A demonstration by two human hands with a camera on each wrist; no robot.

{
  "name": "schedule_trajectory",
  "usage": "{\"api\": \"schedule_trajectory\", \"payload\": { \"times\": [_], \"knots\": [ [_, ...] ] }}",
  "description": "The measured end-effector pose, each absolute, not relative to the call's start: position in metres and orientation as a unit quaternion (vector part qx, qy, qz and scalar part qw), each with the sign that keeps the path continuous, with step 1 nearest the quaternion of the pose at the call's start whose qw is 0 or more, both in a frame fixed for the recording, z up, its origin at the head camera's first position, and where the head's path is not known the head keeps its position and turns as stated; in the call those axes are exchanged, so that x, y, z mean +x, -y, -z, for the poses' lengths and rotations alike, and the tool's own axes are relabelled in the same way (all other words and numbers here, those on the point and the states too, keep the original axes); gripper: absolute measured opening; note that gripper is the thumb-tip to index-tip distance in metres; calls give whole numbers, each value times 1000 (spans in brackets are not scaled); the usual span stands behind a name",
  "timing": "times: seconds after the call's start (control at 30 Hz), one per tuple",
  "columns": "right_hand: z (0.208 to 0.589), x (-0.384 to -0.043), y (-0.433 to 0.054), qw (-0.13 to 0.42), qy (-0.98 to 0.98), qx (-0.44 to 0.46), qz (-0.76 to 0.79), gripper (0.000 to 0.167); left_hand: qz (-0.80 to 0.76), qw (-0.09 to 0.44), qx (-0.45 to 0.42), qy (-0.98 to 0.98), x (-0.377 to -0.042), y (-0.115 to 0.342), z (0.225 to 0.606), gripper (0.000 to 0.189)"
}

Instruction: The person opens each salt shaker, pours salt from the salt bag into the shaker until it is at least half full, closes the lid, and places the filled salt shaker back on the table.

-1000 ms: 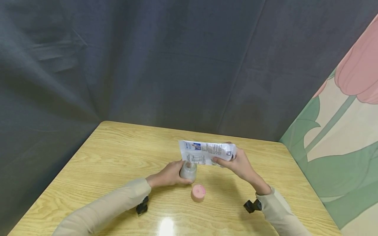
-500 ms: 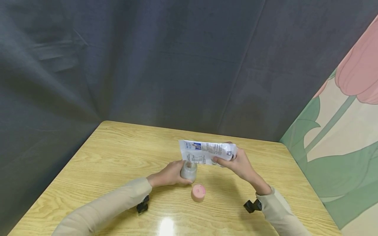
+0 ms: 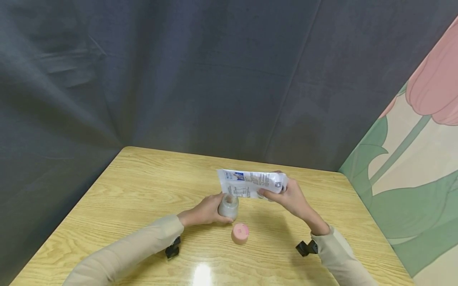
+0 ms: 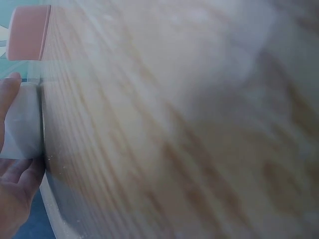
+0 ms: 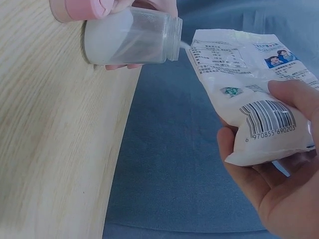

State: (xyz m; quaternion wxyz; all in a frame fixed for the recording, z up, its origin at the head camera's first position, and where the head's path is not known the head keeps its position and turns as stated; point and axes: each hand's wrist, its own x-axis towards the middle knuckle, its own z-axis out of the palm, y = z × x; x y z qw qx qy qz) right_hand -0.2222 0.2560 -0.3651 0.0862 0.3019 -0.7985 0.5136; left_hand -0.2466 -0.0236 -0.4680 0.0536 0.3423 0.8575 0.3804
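A clear glass jar (image 5: 144,37) stands on the table, partly filled with fine white powder that lies higher on one side. My left hand (image 3: 205,210) grips it around the side; in the left wrist view, thumb and fingers wrap the jar (image 4: 22,122). My right hand (image 3: 289,200) holds a white printed plastic packet (image 5: 249,84) with a barcode, tipped so its corner points at the jar's mouth. A thin stream of white powder (image 5: 185,45) runs from that corner into the opening. Just in front of the jar sits a pink lid (image 3: 240,233).
The wooden table (image 3: 150,178) carries the jar and lid. Behind it hangs a dark grey curtain (image 3: 214,79); a wall painted with a tulip (image 3: 433,79) rises at the right. Black wrist cameras (image 3: 172,251) hang under both sleeves.
Powder packet and right hand have shifted only very slightly. The left hand keeps its hold on the jar, and the pink lid has stayed in place.
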Motion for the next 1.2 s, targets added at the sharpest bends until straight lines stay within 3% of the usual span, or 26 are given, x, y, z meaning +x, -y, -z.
{"api": "schedule_trajectory", "payload": {
  "times": [0.53, 0.87, 1.2],
  "knots": [
    [365, -222, -255, 87, 796, 300, -518, 39, -388, 59, 348, -852, -248, 25, 468, 82],
    [341, -205, -245, 89, 802, 302, -509, 36, -382, 53, 347, -855, -246, 24, 468, 77],
    [361, -218, -254, 87, 796, 299, -519, 39, -383, 43, 359, -850, -249, 25, 472, 85]
  ]
}}
